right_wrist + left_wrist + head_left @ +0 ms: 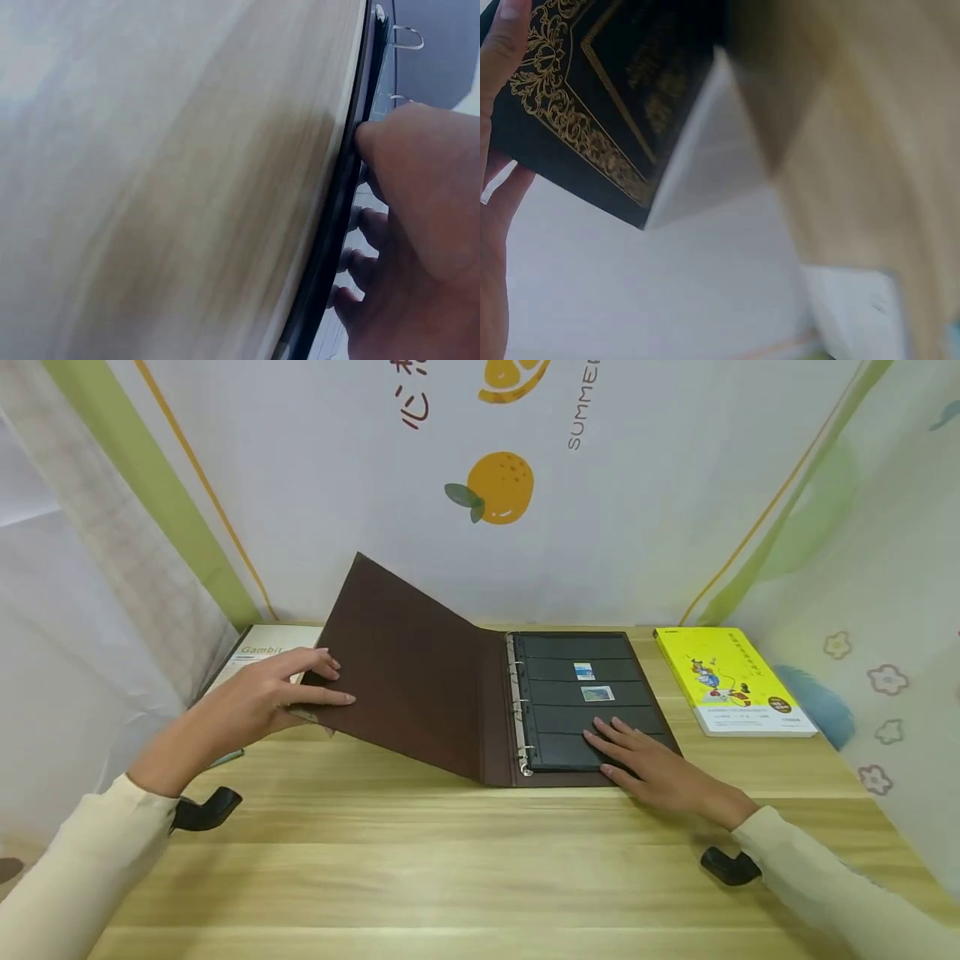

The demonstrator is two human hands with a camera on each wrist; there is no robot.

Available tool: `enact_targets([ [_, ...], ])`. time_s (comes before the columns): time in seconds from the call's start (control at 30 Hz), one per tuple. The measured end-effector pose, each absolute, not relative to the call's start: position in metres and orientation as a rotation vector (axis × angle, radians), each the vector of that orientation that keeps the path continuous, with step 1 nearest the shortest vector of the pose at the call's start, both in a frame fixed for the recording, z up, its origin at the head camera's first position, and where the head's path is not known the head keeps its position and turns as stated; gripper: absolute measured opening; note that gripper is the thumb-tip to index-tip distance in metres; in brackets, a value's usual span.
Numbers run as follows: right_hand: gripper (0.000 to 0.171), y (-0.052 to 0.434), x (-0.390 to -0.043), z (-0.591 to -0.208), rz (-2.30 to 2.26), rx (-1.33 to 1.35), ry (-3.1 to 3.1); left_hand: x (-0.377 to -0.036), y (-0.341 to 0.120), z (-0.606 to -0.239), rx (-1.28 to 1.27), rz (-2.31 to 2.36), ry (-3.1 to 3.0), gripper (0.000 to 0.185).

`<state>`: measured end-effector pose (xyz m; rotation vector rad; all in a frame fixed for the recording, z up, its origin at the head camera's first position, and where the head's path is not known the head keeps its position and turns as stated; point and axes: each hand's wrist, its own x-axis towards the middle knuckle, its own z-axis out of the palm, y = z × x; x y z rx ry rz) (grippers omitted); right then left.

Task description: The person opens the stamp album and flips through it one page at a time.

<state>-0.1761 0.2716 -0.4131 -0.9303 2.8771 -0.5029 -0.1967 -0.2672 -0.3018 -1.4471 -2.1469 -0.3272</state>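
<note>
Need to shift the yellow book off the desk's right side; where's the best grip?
Take the yellow book by its near short edge, coming from the front: it lies flat and closed, spine toward the binder, with bare table before that edge.

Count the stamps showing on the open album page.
2. One stamp sits in the second pocket row of the black page; the other stamp is in the row just below it. The right hand covers part of the lower rows, so more may be hidden.
</note>
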Motion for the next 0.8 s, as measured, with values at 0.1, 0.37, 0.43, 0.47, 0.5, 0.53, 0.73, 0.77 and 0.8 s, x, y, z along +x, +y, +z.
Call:
enact_targets([
  [0.1, 0.055, 0.269, -0.177, -0.415, -0.515, -0.929, 2.86, -0.189, -0.283, -0.319, -1.429, -0.272, -2.186, 0.052],
  [0.37, 0.055, 0.269, -0.179, -0.413, -0.512, -0.884, 2.856, -0.174, -0.304, -0.362, -1.347, -0.183, -2.358, 0.062],
  [0.43, 0.055, 0.269, -0.179, -0.412, -0.507, -0.873, 2.858, -0.173, -0.304, -0.371, -1.331, -0.177, -2.408, 0.063],
  [0.47, 0.055, 0.269, -0.179, -0.412, -0.504, -0.868, 2.86, -0.171, -0.303, -0.375, -1.314, -0.173, -2.443, 0.061],
  [0.5, 0.055, 0.27, -0.178, -0.412, -0.503, -0.867, 2.86, -0.169, -0.301, -0.378, -1.291, -0.162, -2.484, 0.06],
  [0.53, 0.055, 0.27, -0.178, -0.411, -0.501, -0.863, 2.859, -0.167, -0.3, -0.381, -1.265, -0.149, -2.528, 0.058],
  [0.73, 0.056, 0.268, -0.176, -0.409, -0.513, -0.856, 2.838, -0.155, -0.292, -0.394, -1.153, -0.148, -2.776, 0.055],
  [0.77, 0.056, 0.268, -0.177, -0.409, -0.516, -0.859, 2.836, -0.154, -0.291, -0.396, -1.131, -0.167, -2.819, 0.055],
  [0.8, 0.056, 0.267, -0.177, -0.409, -0.515, -0.863, 2.835, -0.152, -0.29, -0.397, -1.104, -0.182, -2.857, 0.055],
])
